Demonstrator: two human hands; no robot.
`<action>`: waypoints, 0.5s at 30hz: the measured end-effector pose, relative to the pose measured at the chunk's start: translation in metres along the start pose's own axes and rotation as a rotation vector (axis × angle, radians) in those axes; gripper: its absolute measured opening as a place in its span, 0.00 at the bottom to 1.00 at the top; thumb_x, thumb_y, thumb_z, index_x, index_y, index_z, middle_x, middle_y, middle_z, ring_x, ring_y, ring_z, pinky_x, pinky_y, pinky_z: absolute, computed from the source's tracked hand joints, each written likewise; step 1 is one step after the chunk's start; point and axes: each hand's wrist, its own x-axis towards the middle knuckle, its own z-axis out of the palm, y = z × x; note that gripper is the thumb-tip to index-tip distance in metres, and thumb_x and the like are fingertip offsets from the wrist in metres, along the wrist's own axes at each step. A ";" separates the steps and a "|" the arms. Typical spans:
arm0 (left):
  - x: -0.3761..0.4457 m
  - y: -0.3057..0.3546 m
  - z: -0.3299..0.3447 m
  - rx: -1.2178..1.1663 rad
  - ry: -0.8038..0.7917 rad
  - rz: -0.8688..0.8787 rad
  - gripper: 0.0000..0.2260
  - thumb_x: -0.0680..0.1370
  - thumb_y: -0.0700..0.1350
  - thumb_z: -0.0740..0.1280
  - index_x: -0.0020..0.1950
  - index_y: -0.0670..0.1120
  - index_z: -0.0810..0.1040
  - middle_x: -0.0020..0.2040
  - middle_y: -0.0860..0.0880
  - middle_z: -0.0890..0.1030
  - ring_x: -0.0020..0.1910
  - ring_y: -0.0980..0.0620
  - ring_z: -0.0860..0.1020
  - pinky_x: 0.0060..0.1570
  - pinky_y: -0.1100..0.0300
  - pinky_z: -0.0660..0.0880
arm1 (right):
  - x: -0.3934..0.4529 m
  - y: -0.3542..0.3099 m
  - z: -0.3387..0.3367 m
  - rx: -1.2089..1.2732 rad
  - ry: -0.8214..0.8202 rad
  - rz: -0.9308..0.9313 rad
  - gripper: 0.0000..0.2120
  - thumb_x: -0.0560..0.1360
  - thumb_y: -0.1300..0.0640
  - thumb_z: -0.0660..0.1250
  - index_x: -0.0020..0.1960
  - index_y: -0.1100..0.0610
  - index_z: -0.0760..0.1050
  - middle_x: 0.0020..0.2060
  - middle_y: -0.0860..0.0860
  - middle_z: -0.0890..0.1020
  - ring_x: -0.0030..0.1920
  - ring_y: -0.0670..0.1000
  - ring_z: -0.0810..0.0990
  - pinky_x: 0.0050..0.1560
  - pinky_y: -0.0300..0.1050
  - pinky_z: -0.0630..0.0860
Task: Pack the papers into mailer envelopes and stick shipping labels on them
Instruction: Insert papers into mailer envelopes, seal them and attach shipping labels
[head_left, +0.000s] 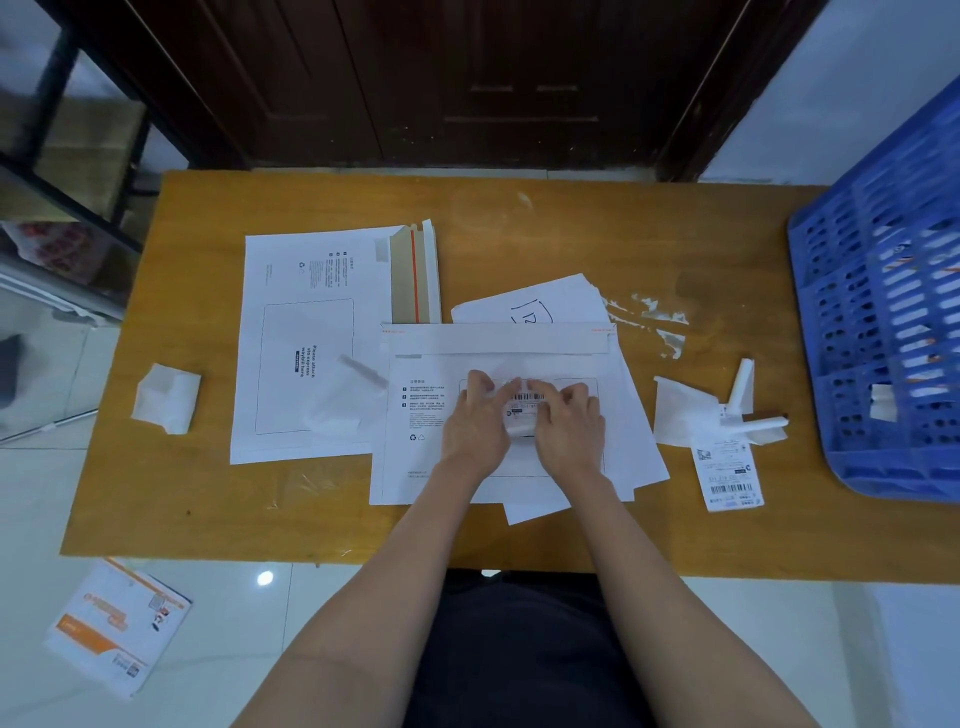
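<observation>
A white mailer envelope (431, 457) lies flat at the table's middle, its flap folded shut along the far edge. A shipping label (525, 399) with a barcode sits in the envelope's printed box. My left hand (475, 421) and my right hand (563, 421) both press on the label with fingers stretched toward its far edge. Its lower end curls up between my hands. Loose white papers (550, 304) stick out from under the envelope at the back and right. A stack of more mailer envelopes (306, 343) lies to the left.
A second shipping label (730, 475) lies at the right, beside crumpled backing paper (680, 415). A blue plastic crate (893, 322) stands at the far right edge. More crumpled paper (166, 397) sits at the left. A printed packet (117, 626) lies on the floor.
</observation>
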 end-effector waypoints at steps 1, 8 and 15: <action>0.000 -0.001 0.000 -0.050 0.019 -0.004 0.24 0.79 0.35 0.60 0.73 0.53 0.67 0.63 0.47 0.64 0.56 0.49 0.72 0.40 0.59 0.73 | 0.001 -0.001 -0.001 -0.008 -0.024 0.010 0.19 0.82 0.55 0.51 0.70 0.43 0.65 0.58 0.53 0.68 0.57 0.55 0.68 0.59 0.49 0.66; 0.001 -0.005 0.006 -0.399 0.084 -0.241 0.07 0.80 0.47 0.61 0.53 0.46 0.77 0.52 0.48 0.75 0.45 0.51 0.77 0.43 0.60 0.71 | 0.001 0.006 -0.002 0.315 -0.019 0.098 0.18 0.78 0.58 0.59 0.66 0.49 0.71 0.55 0.52 0.70 0.55 0.52 0.71 0.59 0.50 0.71; 0.005 -0.005 0.007 -0.453 -0.047 -0.240 0.02 0.75 0.47 0.67 0.44 0.53 0.78 0.49 0.47 0.73 0.48 0.50 0.75 0.45 0.60 0.72 | -0.006 0.010 -0.001 0.380 0.046 0.064 0.14 0.75 0.60 0.64 0.59 0.52 0.79 0.48 0.48 0.69 0.51 0.50 0.73 0.46 0.39 0.69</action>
